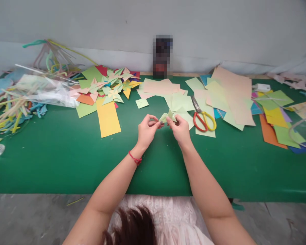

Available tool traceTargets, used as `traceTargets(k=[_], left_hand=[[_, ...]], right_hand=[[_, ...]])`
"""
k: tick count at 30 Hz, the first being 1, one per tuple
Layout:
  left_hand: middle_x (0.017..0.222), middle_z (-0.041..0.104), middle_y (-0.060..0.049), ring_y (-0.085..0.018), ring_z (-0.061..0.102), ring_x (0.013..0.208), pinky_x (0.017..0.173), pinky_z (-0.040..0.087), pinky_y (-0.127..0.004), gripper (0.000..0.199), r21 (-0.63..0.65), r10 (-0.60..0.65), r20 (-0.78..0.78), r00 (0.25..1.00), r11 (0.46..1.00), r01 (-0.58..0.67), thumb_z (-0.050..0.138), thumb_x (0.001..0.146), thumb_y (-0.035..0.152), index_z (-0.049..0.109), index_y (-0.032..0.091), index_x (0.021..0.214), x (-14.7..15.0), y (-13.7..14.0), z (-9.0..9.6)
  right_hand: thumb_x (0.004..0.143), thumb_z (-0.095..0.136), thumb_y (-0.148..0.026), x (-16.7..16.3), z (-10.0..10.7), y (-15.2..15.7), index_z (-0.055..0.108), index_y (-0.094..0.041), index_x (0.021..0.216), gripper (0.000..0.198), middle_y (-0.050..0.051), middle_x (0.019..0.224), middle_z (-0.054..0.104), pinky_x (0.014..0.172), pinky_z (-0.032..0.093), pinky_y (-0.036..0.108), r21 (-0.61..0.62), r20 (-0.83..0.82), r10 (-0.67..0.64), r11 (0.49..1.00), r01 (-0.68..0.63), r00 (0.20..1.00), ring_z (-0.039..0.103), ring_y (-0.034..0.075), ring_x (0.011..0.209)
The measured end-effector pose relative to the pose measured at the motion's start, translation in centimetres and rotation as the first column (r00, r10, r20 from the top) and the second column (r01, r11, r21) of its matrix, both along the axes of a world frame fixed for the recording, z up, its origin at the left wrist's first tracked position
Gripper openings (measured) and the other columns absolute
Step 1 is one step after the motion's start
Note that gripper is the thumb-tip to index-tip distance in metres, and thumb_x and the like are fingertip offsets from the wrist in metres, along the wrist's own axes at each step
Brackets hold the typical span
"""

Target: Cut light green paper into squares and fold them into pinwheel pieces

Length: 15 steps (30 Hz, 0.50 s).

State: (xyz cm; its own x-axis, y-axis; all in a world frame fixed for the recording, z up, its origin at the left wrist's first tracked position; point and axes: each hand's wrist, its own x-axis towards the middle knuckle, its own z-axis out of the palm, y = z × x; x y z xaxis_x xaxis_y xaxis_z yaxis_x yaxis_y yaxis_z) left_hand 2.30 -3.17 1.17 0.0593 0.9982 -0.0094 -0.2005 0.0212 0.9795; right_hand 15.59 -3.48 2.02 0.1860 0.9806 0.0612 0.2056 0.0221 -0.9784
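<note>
Left hand (pixel 146 131) and right hand (pixel 180 128) meet above the middle of the green table (pixel 66 163), fingers of both pinched shut on one folded pale-green paper piece (pixel 168 116) held between them. Just beyond, right — red-and-yellow scissors (pixel 203 117) lying on loose paper sheets (pixel 229 95); toward the far left edge — a heap of folded paper pinwheels (pixel 109 86).

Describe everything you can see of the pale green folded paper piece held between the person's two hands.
The folded paper piece is pale green, thin craft paper by its look, creased into several pointed flaps that stick up and outward. It is held just above the green table, near its middle. The left hand pinches its left end and the right hand grips its right side. Behind it lie loose pale green sheets; whether it touches them cannot be told. Its underside is hidden.
</note>
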Motion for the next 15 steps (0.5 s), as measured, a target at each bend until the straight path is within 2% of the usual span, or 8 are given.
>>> traceTargets(k=[4, 7, 11, 15], left_hand=[[0.066, 0.068, 0.0, -0.02, 0.07, 0.069, 0.068, 0.057, -0.033, 0.028, -0.093, -0.029, 0.111, 0.993, 0.995, 0.039, 0.068, 0.072, 0.03, 0.046, 0.019, 0.085, 0.12, 0.15, 0.23], [0.069, 0.069, -0.002, -0.02, 0.069, 0.072, 0.074, 0.056, -0.035, 0.029, -0.083, -0.084, 0.149, 0.985, 0.992, 0.097, 0.065, 0.075, 0.032, 0.049, 0.018, 0.093, 0.06, 0.25, 0.22], [0.071, 0.07, -0.004, -0.02, 0.069, 0.075, 0.079, 0.054, -0.037, 0.026, -0.048, -0.186, 0.12, 0.975, 0.98, 0.193, 0.062, 0.077, 0.037, 0.055, 0.015, 0.09, -0.13, 0.27, 0.02], [0.075, 0.071, -0.004, -0.019, 0.068, 0.075, 0.08, 0.053, -0.037, 0.026, -0.043, -0.216, 0.054, 0.975, 0.975, 0.218, 0.066, 0.073, 0.036, 0.06, 0.014, 0.084, -0.2, 0.29, -0.26]], right_hand=[[0.073, 0.061, -0.05, 0.05, 0.02, -0.07, 0.048, -0.02, 0.064, 0.034, -0.003, 0.06, 0.046, 0.049, 0.036, 0.025, 0.015, 0.008, -0.012, 1.0, 0.012, 1.0, 0.043, 0.011, 0.053], [0.074, 0.06, -0.049, 0.23, -0.06, -0.04, 0.048, -0.02, 0.064, 0.033, -0.003, 0.059, 0.045, 0.049, 0.036, 0.024, 0.021, 0.039, -0.022, 1.0, 0.022, 0.999, 0.043, 0.011, 0.053], [0.073, 0.061, -0.048, 0.23, -0.26, 0.0, 0.047, -0.019, 0.065, 0.033, -0.004, 0.06, 0.046, 0.05, 0.038, 0.024, 0.028, 0.029, -0.014, 1.0, 0.013, 0.999, 0.044, 0.01, 0.054], [0.073, 0.062, -0.045, -0.18, -0.23, -0.11, 0.041, -0.019, 0.062, 0.035, -0.005, 0.059, 0.043, 0.049, 0.037, 0.023, 0.015, 0.031, 0.016, 1.0, -0.016, 0.999, 0.044, 0.01, 0.054]])
